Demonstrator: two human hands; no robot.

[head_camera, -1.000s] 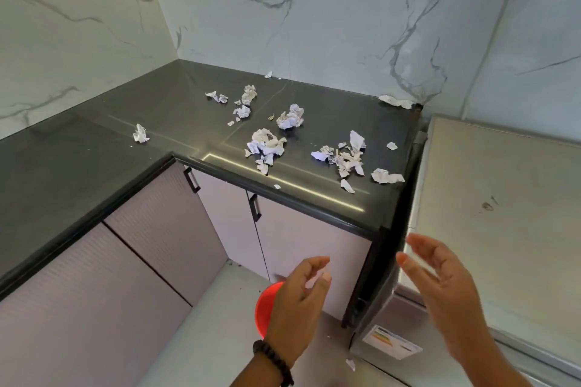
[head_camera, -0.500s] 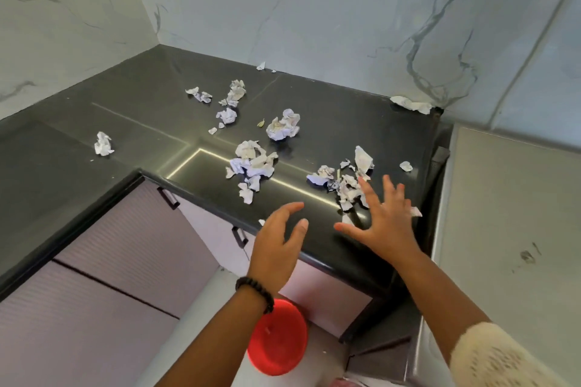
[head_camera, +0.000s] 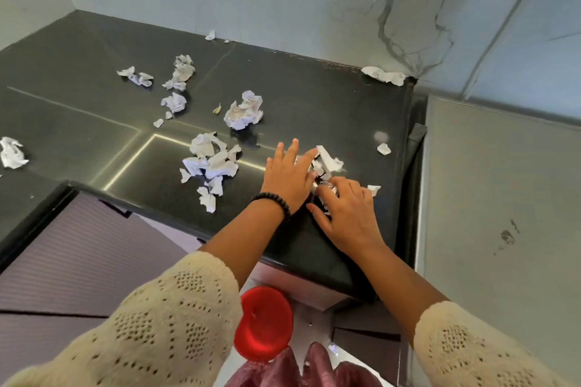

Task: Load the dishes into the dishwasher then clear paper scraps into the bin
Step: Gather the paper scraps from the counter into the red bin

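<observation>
Both hands work a heap of crumpled white paper scraps (head_camera: 327, 163) near the right edge of the glossy black countertop (head_camera: 94, 122). The left hand (head_camera: 287, 174) lies flat with straight fingers against the heap, while the right hand (head_camera: 345, 214) curls its fingers round some scraps. A round red bin (head_camera: 262, 324) sits on the floor below the counter's front edge.

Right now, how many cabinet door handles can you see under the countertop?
1. A dark handle shows at the top of the cabinet front just below the countertop edge, left of the left hand. Others may be hidden behind the arms.
</observation>
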